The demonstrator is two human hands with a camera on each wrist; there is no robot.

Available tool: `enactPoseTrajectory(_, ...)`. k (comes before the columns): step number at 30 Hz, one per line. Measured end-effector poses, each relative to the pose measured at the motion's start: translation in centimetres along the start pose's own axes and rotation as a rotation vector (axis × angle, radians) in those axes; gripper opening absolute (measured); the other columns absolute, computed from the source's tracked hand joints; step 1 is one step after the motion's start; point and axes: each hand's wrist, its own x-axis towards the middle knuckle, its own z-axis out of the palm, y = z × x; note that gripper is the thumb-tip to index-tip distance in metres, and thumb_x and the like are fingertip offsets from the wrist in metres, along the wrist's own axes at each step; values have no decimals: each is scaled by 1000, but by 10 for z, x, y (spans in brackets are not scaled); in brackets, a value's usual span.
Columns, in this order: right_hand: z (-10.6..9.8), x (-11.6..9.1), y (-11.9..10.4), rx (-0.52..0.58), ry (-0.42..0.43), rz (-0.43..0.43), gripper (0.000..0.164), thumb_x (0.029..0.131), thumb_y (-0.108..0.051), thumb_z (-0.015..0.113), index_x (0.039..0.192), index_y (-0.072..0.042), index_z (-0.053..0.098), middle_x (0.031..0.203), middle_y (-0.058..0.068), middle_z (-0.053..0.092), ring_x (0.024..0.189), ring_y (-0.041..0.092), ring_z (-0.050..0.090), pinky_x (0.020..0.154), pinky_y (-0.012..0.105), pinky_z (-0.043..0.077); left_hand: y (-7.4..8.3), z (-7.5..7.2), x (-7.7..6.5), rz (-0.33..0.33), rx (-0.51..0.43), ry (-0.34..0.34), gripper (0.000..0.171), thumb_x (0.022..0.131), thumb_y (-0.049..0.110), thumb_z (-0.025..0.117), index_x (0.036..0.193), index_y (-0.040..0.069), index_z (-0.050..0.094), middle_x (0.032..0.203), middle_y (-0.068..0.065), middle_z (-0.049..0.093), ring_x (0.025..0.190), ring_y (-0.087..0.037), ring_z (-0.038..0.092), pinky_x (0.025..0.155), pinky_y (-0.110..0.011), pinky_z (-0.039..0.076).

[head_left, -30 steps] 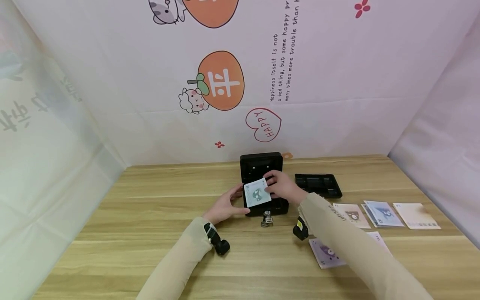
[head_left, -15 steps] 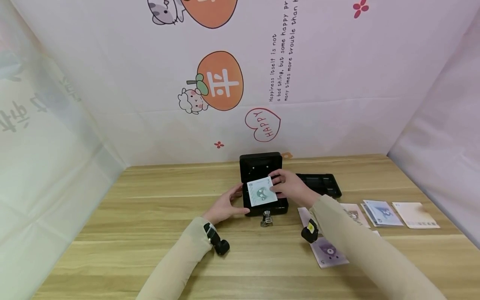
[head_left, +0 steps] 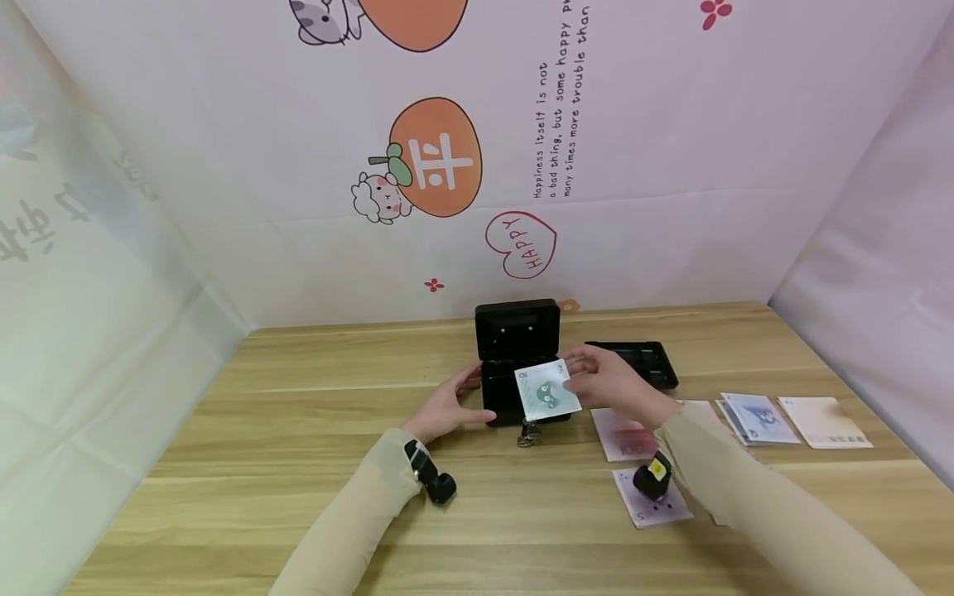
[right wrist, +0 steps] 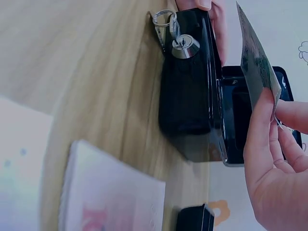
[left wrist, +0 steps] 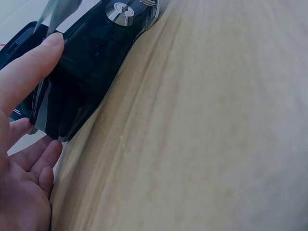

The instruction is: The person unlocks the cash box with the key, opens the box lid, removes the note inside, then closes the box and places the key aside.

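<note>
A black cash box (head_left: 501, 399) stands on the table with its lid raised, a key ring hanging from the lock (right wrist: 185, 46) at its front. My left hand (head_left: 445, 408) holds the box's left side, thumb at the front corner and fingers along the side. My right hand (head_left: 613, 382) pinches a thin stack of greenish play banknotes (head_left: 544, 393) between thumb and fingers. In the head view the notes overlap the box's front right part. The right wrist view shows them edge-on, above the box rim.
A black compartment tray (head_left: 656, 362) lies right of the box. Pinkish-red notes (head_left: 622, 434), purple notes (head_left: 648, 507), blue notes (head_left: 763, 418) and cream notes (head_left: 823, 422) lie on the wooden table (head_left: 261, 463) to the right. A printed cloth (head_left: 633, 165) hangs behind.
My right hand has moved right and toward me with the green notes, from over the box's inside to its front right. My left hand stays at the box.
</note>
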Motion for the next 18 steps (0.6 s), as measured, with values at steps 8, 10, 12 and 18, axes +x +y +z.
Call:
enactPoseTrajectory(8,-20,-22,7,-68,27,-16,50,92,-7,58,137,4,38,119,22,57,93,19,63,77,33,56,1,0,1,-4,6,-12,92,79,29,78,152,20,23,150,-7,37,134,-27,39,111,-47,30)
enactPoseTrajectory(10,-28,-29,10,-77,29,-32,50,92,-7,58,136,5,38,118,23,57,93,19,62,76,32,56,2,0,1,-11,8,-12,92,78,29,78,152,21,23,150,-6,37,134,-26,39,111,-46,30)
enactPoseTrajectory(12,-38,-37,12,-76,20,-35,51,92,-9,58,136,5,36,117,22,56,92,17,61,76,31,55,2,0,0,-10,9,-6,91,79,28,78,151,21,23,150,-7,37,134,-26,39,111,-47,30)
enactPoseTrajectory(18,-66,-60,18,-66,1,-4,58,95,-17,56,140,5,27,123,21,46,96,14,56,81,33,52,2,0,-1,5,-9,3,89,79,23,78,151,20,25,150,-8,36,134,-28,39,110,-49,30)
